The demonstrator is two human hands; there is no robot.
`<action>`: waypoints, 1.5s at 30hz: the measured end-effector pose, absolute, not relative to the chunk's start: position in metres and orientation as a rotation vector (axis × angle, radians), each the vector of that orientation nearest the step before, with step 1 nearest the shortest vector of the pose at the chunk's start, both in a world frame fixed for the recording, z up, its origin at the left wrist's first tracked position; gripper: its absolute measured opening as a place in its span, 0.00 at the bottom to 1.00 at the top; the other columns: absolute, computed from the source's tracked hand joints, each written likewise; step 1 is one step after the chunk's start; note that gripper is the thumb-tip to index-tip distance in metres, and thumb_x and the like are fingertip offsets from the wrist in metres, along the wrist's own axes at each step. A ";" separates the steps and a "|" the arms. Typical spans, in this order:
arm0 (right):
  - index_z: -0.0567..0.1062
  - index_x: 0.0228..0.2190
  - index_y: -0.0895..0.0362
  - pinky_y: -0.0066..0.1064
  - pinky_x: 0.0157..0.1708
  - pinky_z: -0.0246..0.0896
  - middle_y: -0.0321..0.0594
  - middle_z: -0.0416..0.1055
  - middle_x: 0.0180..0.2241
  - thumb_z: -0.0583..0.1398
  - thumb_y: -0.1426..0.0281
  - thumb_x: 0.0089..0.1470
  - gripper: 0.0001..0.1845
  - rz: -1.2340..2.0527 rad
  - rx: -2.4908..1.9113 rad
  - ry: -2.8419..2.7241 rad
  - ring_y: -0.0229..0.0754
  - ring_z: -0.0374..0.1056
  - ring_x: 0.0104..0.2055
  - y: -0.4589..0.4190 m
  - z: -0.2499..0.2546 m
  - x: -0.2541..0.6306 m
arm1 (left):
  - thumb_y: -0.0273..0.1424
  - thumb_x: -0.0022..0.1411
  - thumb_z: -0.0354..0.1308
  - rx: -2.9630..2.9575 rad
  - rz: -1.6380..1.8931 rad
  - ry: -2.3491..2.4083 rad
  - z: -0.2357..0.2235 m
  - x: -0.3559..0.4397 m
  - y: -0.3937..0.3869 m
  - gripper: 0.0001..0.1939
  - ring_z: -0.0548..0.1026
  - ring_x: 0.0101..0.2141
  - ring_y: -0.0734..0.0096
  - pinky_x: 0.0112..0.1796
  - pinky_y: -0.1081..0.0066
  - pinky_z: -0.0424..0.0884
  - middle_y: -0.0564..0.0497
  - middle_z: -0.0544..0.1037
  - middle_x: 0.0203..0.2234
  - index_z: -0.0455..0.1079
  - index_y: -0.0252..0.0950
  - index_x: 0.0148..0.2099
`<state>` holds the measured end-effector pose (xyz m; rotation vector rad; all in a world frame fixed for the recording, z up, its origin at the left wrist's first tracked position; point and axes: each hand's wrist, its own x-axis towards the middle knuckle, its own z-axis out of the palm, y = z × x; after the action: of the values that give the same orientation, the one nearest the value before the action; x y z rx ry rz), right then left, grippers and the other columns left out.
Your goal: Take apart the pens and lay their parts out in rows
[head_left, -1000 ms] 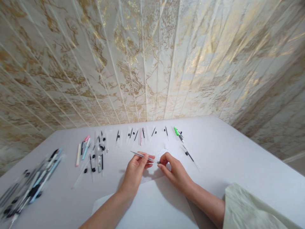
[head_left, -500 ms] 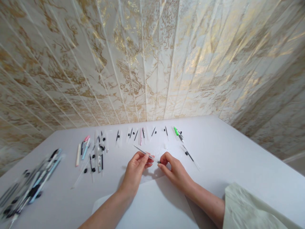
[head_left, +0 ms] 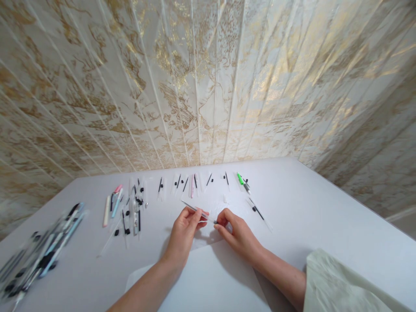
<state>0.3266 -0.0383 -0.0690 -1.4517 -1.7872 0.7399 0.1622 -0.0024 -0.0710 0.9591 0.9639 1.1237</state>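
My left hand (head_left: 185, 227) pinches a slim, pale see-through pen (head_left: 205, 216) between thumb and fingers. The pen slants, with its thin dark tip toward the upper left and its other end toward my right hand (head_left: 235, 227). At that lower right end, the thumb and index finger of my right hand are closed on a small dark piece, mostly hidden by the fingertips. Both hands are raised over the near part of the table, just beyond a white sheet (head_left: 208, 277). A small white piece (head_left: 225, 198) lies beyond my right hand.
On the white table (head_left: 325, 216), disassembled pens with dark refills (head_left: 179, 181) and black caps lie in a row at the back. A green pen (head_left: 240, 179) rests at back right. More parts (head_left: 135, 216) and a blurred pile of pens (head_left: 53, 242) are at left. A patterned wall (head_left: 201, 86) rises behind.
The pen and my left hand have shifted very slightly left, and the pen's tip sits a touch lower. Both hands keep the same grip, and the parts on the table stay put.
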 end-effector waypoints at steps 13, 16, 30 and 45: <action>0.63 0.30 0.54 0.28 0.31 0.55 0.34 0.68 0.28 0.55 0.71 0.55 0.03 0.722 -1.475 -1.786 0.38 0.63 0.31 -0.037 -0.068 0.327 | 0.41 0.59 0.57 0.991 1.078 0.884 -0.071 0.163 -0.004 0.14 0.74 0.43 0.65 0.46 0.65 0.69 0.45 0.77 0.38 0.69 0.35 0.40; 0.64 0.31 0.54 0.28 0.31 0.55 0.35 0.69 0.29 0.55 0.71 0.55 0.02 0.717 -1.461 -1.803 0.38 0.63 0.31 -0.038 -0.069 0.326 | 0.42 0.56 0.60 1.000 1.116 0.981 -0.073 0.163 -0.003 0.15 0.75 0.37 0.67 0.41 0.66 0.71 0.48 0.77 0.32 0.68 0.34 0.34; 0.64 0.31 0.54 0.27 0.30 0.55 0.35 0.69 0.29 0.55 0.71 0.55 0.02 0.705 -1.452 -1.823 0.38 0.63 0.31 -0.039 -0.069 0.326 | 0.43 0.55 0.60 1.036 1.114 1.012 -0.071 0.163 -0.005 0.16 0.76 0.34 0.68 0.37 0.70 0.72 0.47 0.78 0.32 0.69 0.34 0.34; 0.65 0.31 0.55 0.28 0.31 0.57 0.34 0.69 0.28 0.56 0.72 0.54 0.01 0.706 -1.446 -1.796 0.38 0.63 0.30 -0.038 -0.069 0.326 | 0.42 0.58 0.58 1.073 1.045 0.944 -0.071 0.164 -0.008 0.16 0.76 0.37 0.65 0.41 0.67 0.72 0.45 0.79 0.37 0.70 0.34 0.40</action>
<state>0.3263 -0.0380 -0.0689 -1.4463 -1.7960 0.7063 0.1639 -0.0082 -0.0706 1.0726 0.9440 1.0449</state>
